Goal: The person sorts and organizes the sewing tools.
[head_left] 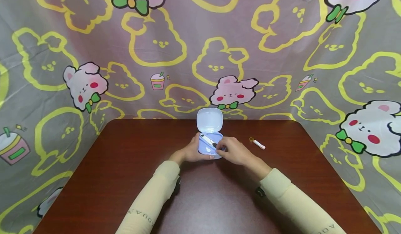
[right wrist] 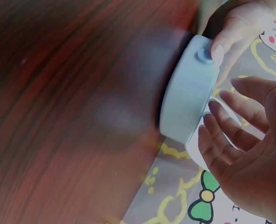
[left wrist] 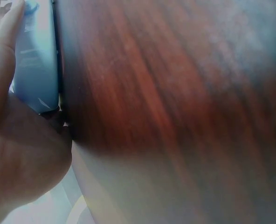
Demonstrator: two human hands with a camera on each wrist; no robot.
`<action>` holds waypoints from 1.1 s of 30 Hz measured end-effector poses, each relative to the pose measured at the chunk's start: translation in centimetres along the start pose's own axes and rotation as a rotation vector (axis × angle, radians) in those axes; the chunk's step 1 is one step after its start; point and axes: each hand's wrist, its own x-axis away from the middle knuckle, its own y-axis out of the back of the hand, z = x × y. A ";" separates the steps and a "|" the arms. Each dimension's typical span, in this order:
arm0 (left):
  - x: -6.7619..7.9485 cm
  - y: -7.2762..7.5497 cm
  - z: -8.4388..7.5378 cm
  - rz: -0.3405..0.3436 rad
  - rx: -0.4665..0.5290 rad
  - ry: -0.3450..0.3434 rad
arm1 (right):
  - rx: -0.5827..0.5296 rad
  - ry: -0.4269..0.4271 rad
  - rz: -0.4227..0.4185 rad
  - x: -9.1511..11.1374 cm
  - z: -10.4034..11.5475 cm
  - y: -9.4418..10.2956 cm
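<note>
A small light-blue case [head_left: 210,154] stands on the table with its lid [head_left: 210,120] raised. My left hand [head_left: 191,151] grips its left side, the thumb lying along the front by the round catch [right wrist: 204,56]. Inside rests a slim white stick-shaped device [head_left: 206,139], set diagonally, with a dark end toward my right hand [head_left: 233,150]. That hand reaches over the case's right side. Its fingers [right wrist: 243,112] are loosely bent at the rim in the right wrist view, thumb apart from the fingertips. In the left wrist view, the case's side [left wrist: 37,70] shows beside the left fingers.
A small white stick-like item [head_left: 259,144] with a yellow ring lies on the brown wooden table [head_left: 141,140], right of the case. A patterned cloth [head_left: 188,25] with cartoon animals hangs behind the table and along both sides.
</note>
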 end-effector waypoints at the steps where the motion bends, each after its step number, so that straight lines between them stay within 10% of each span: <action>1: 0.0 0.0 0.0 0.002 -0.004 0.000 | 0.001 0.007 0.003 0.2 -0.1 0.1; 33: 0.2 0.1 -0.1 0.010 0.023 0.036 | 0.108 -0.206 -0.036 4.7 -6.1 5.1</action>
